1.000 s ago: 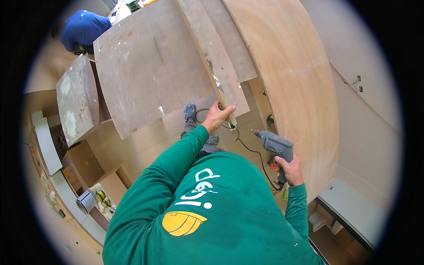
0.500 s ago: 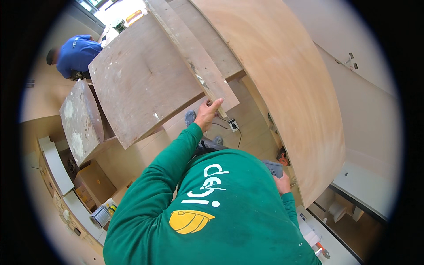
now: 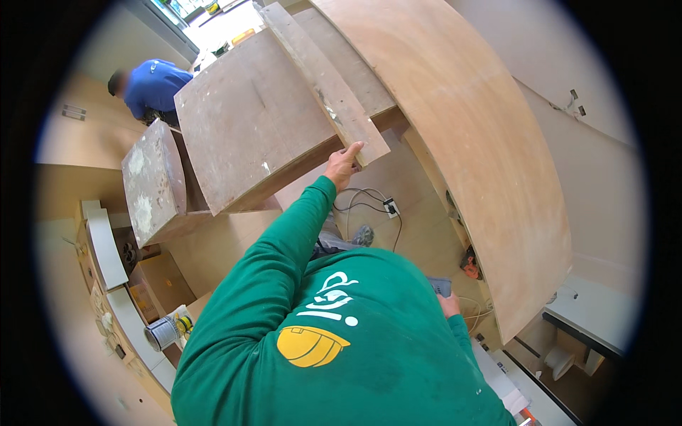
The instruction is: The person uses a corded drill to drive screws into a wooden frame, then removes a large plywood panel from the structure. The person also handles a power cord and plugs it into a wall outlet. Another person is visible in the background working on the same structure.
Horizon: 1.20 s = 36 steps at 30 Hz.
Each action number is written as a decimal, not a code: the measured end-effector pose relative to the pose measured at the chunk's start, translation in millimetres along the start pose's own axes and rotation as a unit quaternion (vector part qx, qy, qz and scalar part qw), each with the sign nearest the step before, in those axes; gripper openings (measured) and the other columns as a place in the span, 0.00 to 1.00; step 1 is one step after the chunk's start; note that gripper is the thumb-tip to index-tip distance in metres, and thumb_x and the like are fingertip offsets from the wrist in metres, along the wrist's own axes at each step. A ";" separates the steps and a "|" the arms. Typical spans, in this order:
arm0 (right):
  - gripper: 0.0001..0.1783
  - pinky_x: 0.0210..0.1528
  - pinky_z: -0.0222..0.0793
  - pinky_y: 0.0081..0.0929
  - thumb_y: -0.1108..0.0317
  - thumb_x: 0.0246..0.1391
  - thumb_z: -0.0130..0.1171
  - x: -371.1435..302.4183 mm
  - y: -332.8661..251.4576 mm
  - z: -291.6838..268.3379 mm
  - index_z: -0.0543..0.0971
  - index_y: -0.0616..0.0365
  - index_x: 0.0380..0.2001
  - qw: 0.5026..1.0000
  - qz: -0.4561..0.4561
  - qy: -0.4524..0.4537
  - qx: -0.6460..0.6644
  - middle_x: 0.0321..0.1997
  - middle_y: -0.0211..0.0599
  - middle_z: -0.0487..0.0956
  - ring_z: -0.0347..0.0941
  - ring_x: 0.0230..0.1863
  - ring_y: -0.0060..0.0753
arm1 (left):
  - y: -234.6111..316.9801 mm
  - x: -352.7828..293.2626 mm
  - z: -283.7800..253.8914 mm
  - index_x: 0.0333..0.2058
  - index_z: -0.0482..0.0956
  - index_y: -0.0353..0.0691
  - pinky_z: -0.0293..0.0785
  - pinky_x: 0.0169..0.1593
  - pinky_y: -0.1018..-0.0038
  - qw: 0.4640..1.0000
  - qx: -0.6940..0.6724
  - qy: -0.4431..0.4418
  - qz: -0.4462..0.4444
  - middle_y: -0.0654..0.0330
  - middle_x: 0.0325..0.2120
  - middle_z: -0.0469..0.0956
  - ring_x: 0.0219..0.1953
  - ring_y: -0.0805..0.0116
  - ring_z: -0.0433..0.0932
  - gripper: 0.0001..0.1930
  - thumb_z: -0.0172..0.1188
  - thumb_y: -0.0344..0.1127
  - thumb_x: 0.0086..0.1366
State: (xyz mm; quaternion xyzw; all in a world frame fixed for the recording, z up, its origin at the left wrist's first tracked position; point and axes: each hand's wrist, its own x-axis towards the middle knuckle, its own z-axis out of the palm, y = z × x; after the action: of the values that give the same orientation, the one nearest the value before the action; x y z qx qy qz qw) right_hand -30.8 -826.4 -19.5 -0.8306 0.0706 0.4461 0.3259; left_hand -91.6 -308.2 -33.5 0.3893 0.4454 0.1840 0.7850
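Note:
My left hand [image 3: 343, 166], fingers closed, grips the near end of a long narrow wooden board [image 3: 320, 74]. The board lies lengthwise over a large paint-spotted plywood panel [image 3: 249, 106], its near end jutting past the panel's edge. Low at my right side, my right hand [image 3: 450, 305] is closed on a grey object [image 3: 440, 286]. My torso covers most of that object, so its kind cannot be made out.
A big pale plywood sheet [image 3: 469, 142] stretches along the right. A smaller stained panel [image 3: 153, 184] sits at left, near a cardboard box [image 3: 163, 284] and a can [image 3: 163, 332]. Cords and a power socket [image 3: 391, 207] lie on the floor. A person in blue [image 3: 153, 85] works at far left.
The view has shifted, so panels and the other person appear farther right. My left hand stays on the board's end, which looks slightly turned. More floor and cord show below it.

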 end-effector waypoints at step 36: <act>0.21 0.20 0.73 0.29 0.70 0.53 0.66 28.9 -23.5 51.0 0.73 0.61 0.49 0.980 0.107 0.025 0.167 0.32 0.37 0.79 0.75 0.17 0.30 | -16.4 15.6 29.1 0.64 0.70 0.45 0.69 0.64 0.45 0.959 -0.237 0.079 -0.130 0.52 0.60 0.74 0.62 0.50 0.71 0.41 0.43 0.74 0.69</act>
State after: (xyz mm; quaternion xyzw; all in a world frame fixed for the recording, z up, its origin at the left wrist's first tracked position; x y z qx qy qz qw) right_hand -39.5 -772.4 -50.9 -0.7628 0.2411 0.4395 0.4085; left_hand -59.7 -321.6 -46.2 0.1147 0.4961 0.2110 0.8344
